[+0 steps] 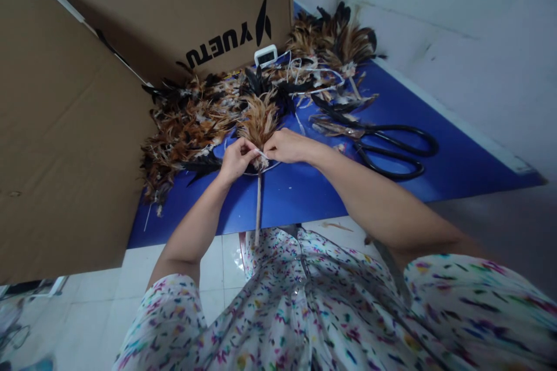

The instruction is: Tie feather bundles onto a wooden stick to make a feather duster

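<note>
A bundle of brown and black feathers lies on the blue tabletop, its thin stick pointing toward me past the table edge. At the base of the feathers, my left hand pinches a white string from the left side. From the right, my right hand has its fingers closed at the same string, close to the left one. The string's loop shows in part on the table under the hands; where it passes around the bundle is partly hidden by my fingers.
Loose brown feathers are heaped on the left, with another pile at the back right. Large black scissors lie to the right. A small white digital device stands before a cardboard box. White cord lies behind the bundle.
</note>
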`<action>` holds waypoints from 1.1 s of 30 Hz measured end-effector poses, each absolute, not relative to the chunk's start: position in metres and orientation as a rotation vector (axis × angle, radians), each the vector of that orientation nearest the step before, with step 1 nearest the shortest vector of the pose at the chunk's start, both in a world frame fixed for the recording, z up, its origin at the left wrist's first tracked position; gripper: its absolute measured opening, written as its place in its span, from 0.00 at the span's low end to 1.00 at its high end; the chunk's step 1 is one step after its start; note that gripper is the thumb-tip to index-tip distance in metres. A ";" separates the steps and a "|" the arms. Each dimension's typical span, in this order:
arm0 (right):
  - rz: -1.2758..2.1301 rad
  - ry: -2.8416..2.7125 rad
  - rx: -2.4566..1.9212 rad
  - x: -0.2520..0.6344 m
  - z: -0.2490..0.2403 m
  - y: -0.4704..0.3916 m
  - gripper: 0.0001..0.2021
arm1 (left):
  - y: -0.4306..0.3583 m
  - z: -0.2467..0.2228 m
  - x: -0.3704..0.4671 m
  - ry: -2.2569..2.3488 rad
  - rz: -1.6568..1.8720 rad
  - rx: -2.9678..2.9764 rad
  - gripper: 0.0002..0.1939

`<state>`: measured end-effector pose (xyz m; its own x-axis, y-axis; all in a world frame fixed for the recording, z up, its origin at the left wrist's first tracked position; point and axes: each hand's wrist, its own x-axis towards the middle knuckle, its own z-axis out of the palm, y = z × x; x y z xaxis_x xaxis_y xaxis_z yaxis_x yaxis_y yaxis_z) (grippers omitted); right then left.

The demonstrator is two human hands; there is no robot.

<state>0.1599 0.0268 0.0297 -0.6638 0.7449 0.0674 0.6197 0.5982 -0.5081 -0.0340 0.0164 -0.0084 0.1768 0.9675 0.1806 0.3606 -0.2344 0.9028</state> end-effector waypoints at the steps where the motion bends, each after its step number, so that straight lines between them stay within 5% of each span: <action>1: 0.650 -2.562 -1.110 0.160 0.030 0.026 0.13 | 0.016 -0.008 -0.034 1.254 1.057 1.688 0.14; 9: 0.321 -2.646 -1.196 0.158 0.038 0.013 0.16 | 0.015 -0.008 -0.033 1.251 1.103 1.500 0.23; 21: -0.060 -2.848 -1.027 0.152 0.042 0.002 0.17 | 0.011 0.000 -0.029 1.254 1.120 1.251 0.19; 25: 0.179 -2.720 -1.034 0.154 0.042 0.005 0.16 | 0.011 0.000 -0.028 1.285 1.130 1.323 0.15; 33: 1.190 -2.040 -0.903 0.160 0.038 0.026 0.10 | 0.012 -0.001 -0.029 1.267 1.128 1.462 0.20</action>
